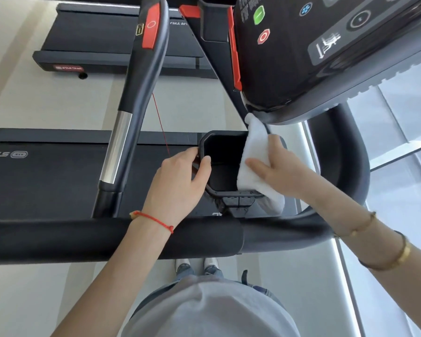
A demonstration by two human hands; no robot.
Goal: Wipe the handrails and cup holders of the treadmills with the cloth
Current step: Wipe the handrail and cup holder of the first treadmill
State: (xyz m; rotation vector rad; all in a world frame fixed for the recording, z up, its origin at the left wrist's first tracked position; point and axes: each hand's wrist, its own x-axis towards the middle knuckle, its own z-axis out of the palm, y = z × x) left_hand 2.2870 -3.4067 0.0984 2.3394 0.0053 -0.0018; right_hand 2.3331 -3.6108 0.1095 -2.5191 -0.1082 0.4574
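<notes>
I look down on a black, square-mouthed plastic cup holder (223,164) that sits below the glossy black treadmill console (326,52) and just beyond the thick black padded front handrail (107,239), which runs across the view.

My left hand (180,181) grips the left rim of the cup holder: its fingers (206,162) curl over the rim, with the thumb tip reaching just inside the opening. A red string bracelet (153,218) circles that wrist.

My right hand (275,166) holds a white folded terry cloth (253,161) against the right wall and rim of the cup holder. The thumb lies flat on top of the cloth, pressing it down; the other fingers are on the far side of the cloth, so I cannot tell how they lie. The cloth's upper corner reaches up to touch the lower edge of the console, and its lower end hangs over the near right corner of the holder. Two gold bangles (396,254) sit on the right forearm.

To the left, a black side handrail with a polished silver section and a red panel (129,113) rises away from the front handrail. A thin red cord (161,125) hangs beside it. The black running belt (46,178) lies beneath, and a second treadmill's deck (95,45) lies further off on the pale floor (34,103).
</notes>
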